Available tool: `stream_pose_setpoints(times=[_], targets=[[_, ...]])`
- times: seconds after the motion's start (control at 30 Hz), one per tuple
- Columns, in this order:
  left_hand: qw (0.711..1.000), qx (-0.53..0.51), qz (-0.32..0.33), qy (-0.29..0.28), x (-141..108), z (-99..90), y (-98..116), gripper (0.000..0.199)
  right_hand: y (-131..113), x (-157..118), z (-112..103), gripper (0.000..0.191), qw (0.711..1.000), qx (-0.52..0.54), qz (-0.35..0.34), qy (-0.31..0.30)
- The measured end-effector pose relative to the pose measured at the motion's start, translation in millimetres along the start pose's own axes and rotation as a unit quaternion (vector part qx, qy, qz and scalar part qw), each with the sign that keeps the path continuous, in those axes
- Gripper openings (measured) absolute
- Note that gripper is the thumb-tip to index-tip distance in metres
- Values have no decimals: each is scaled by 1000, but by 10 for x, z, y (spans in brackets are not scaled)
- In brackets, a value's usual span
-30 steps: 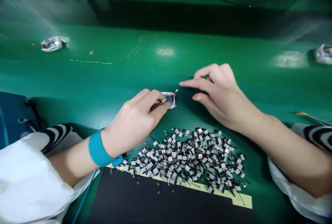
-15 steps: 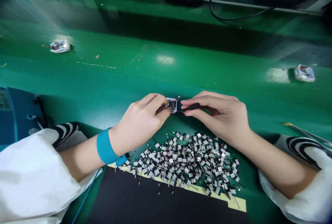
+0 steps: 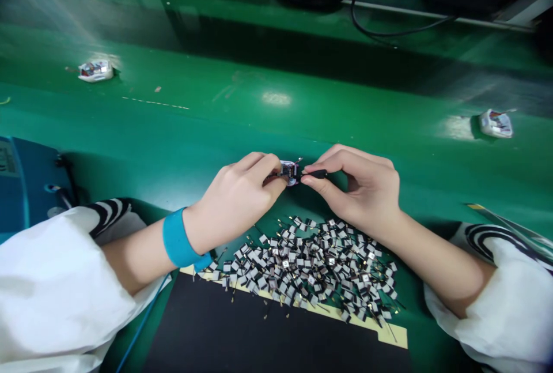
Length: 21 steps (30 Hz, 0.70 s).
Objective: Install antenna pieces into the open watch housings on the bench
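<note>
My left hand grips a small pink-framed device with an exposed circuit board, and its fingers cover the device's left side. My right hand pinches a small black tool between thumb and forefinger. The tool's tip sits at the device's right edge. Below both hands lies a loose pile of tiny black-and-white antenna pieces with thin wires. A blue wristband circles my left wrist.
A green conveyor belt runs across the view, carrying small white packets. A black mat with a cream edge lies under the pile's near side. A black cable curves along the far side.
My right hand has closed from spread fingers onto the black tool and come to the device. The white packets on the belt have shifted left, and the view has tilted slightly upward.
</note>
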<state>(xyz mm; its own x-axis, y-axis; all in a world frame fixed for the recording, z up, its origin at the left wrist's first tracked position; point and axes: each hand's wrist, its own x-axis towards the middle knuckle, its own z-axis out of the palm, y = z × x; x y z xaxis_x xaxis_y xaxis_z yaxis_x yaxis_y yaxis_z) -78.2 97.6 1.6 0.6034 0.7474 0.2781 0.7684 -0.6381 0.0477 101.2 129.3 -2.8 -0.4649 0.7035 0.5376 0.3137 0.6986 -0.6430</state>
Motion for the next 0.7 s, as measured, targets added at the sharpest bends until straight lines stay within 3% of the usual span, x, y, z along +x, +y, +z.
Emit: stream_pose_setpoints(times=[0.37, 0.7], targets=[[1000, 18, -2, -18, 19, -17, -3, 25, -9, -41, 38, 12, 997, -65, -45, 0], [999, 38, 3, 7, 18, 17, -23, 27, -23, 2, 110, 18, 998, -70, 3, -2]])
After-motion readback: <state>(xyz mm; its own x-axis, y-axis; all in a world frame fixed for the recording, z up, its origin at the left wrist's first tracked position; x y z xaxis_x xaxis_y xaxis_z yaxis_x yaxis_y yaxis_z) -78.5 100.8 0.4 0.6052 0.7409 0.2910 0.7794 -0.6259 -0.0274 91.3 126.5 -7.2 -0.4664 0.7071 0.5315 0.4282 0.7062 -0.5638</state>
